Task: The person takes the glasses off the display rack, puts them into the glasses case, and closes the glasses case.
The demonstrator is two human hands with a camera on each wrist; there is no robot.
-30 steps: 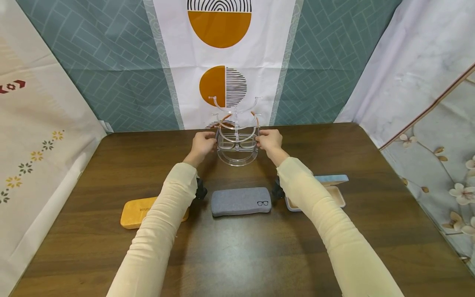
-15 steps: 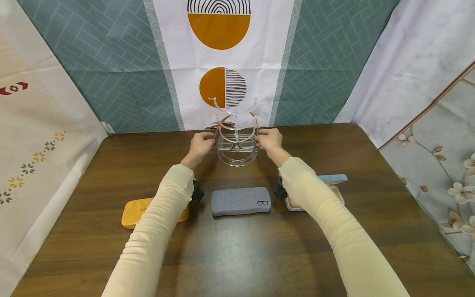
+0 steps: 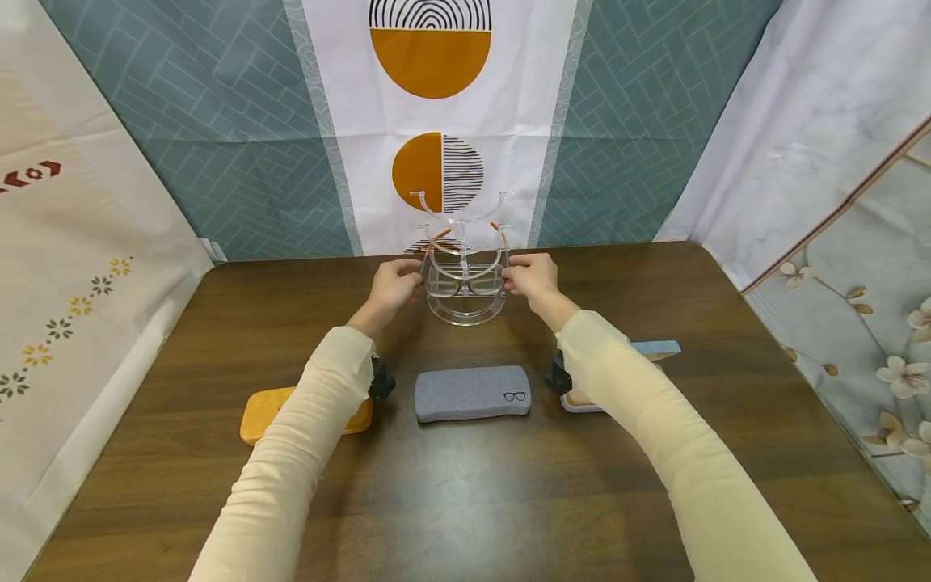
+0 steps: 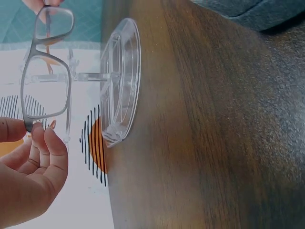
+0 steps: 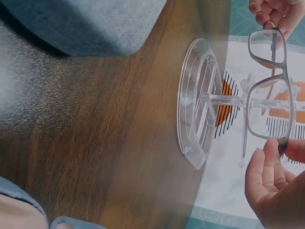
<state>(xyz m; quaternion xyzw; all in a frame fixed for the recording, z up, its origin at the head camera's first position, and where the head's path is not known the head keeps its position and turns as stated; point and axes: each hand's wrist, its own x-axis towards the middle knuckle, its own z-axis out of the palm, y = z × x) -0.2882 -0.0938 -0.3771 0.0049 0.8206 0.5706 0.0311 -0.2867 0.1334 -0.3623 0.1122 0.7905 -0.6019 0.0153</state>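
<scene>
Both hands pinch one pair of grey-framed eyeglasses (image 4: 34, 48) with orange temple tips, one hand at each front corner. My left hand (image 3: 391, 289) has thumb and fingertips on the left corner. On the opposite corner, my right hand (image 3: 537, 283) does likewise. A clear tiered glasses stand (image 3: 465, 320) rises on the table behind them. In the right wrist view the frame front (image 5: 284, 71) faces the camera, just before the stand's upright and arms. Whether the glasses rest on an arm of the stand cannot be told.
A closed grey glasses case (image 3: 473, 394) lies in the middle of the wooden table (image 3: 465, 501). At left, a yellow case (image 3: 263, 411) is partly under the left sleeve. An open light-blue case (image 3: 658, 349) sits partly behind the right sleeve. Patterned cloths hang around the table.
Both forearms have swung slightly outward, the right one covering more of the blue case. The glasses appear slightly lower at the stand. Both hands keep their pinch.
</scene>
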